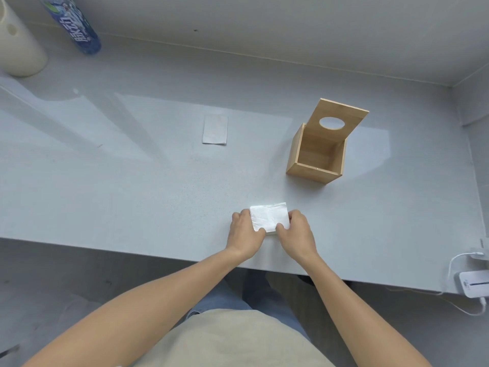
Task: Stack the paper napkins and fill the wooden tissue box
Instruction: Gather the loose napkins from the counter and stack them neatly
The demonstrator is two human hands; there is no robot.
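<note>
A small stack of white paper napkins (268, 217) lies on the grey table near its front edge. My left hand (244, 234) grips the stack's left side and my right hand (297, 233) grips its right side, thumbs on top. The wooden tissue box (315, 157) stands beyond and to the right, empty inside, with its hinged lid (336, 120) raised and showing an oval hole. A single flat napkin (215, 129) lies further back near the table's middle.
A blue drink bottle (75, 25) and a cream cylinder (18, 46) stand at the far left by the wall. A white device with cables (473, 283) hangs at the table's right front edge (158, 256). Walls close off the back and right.
</note>
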